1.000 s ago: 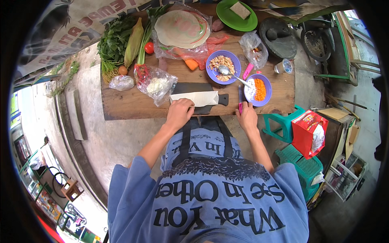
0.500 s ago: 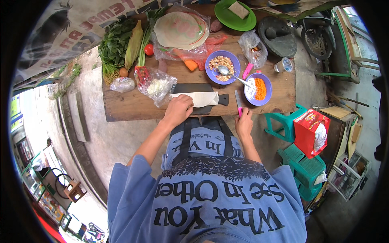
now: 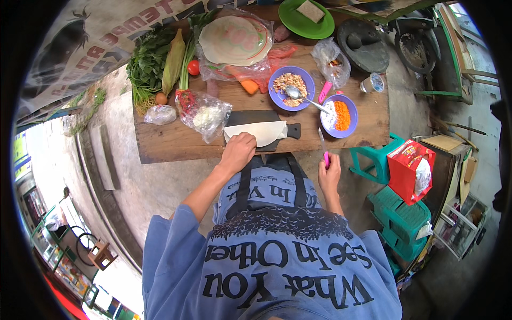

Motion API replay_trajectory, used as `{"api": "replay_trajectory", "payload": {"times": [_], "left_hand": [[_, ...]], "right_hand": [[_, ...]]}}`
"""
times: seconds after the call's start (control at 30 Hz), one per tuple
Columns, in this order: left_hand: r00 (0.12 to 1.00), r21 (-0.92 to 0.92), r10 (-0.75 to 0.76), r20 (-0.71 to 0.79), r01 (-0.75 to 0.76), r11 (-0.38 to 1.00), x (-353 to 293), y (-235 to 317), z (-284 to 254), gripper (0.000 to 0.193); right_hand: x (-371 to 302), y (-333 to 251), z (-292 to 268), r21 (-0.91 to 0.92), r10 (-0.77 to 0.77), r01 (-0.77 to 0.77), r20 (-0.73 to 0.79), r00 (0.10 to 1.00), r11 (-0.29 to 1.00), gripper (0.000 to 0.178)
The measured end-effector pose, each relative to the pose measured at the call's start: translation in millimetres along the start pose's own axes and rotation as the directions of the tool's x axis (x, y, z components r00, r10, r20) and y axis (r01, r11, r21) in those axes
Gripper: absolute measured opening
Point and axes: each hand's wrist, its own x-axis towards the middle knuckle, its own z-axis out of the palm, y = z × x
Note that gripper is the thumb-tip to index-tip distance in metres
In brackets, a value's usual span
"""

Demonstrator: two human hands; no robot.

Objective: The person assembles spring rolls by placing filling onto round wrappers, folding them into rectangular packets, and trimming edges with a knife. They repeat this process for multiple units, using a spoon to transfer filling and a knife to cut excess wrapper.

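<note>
A thin white wrapper sheet (image 3: 264, 131), folded over with a rounded near edge, lies on a black cutting board (image 3: 256, 116) at the table's front. My left hand (image 3: 240, 149) has its fingers bent and pressed together on the sheet's near left edge. My right hand (image 3: 329, 168) is closed around the pink handle of a knife (image 3: 322, 141), just off the front edge, blade pointing away from me. Beyond the board are a purple bowl of chopped filling (image 3: 287, 100) with a spoon (image 3: 296, 93) and a purple bowl of white powder and orange bits (image 3: 344, 128).
To the left lie leafy greens (image 3: 146, 66), corn (image 3: 174, 64), a tomato (image 3: 193, 67) and a plastic bag (image 3: 205, 114). Farther back are a bagged stack of round sheets (image 3: 232, 40), a green plate (image 3: 290, 24) and a stone mortar (image 3: 368, 53). Green stools (image 3: 400, 210) stand right.
My right hand has raised the knife off the table and drawn it slightly right and toward me. The sheet's near edge now bulges nearer; my left hand has shifted slightly toward me.
</note>
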Motion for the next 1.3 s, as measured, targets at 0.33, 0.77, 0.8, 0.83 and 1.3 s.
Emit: {"api": "replay_trajectory", "payload": {"times": [0.33,0.77,0.8,0.83,1.3], "left_hand": [[0.999,0.0,-0.041,0.019,0.041,0.999,0.6,1.1,0.2,0.013],[0.985,-0.143,-0.161,0.063,0.168,0.975,8.5,1.8,-14.1,0.009],[0.983,-0.156,-0.172,0.064,0.18,0.971,9.0,2.1,-15.2,0.009],[0.978,-0.169,-0.192,0.076,0.202,0.965,9.7,2.7,-16.0,0.01],[0.93,-0.415,-0.363,0.061,0.354,0.838,20.8,-10.3,-16.7,0.013]], "right_hand": [[92.4,-18.3,-66.5,-0.343,0.075,0.005,0.219,0.973,0.939,0.029],[111.9,5.5,-59.1,-0.481,0.113,0.041,0.287,0.951,0.876,0.031],[111.7,7.5,-59.2,-0.461,0.114,0.034,0.289,0.95,0.887,0.032],[114.0,10.2,-60.0,-0.394,0.158,-0.022,0.318,0.935,0.919,0.032],[116.0,40.3,-78.9,0.212,0.366,-0.531,0.519,0.773,0.821,0.025]]}}
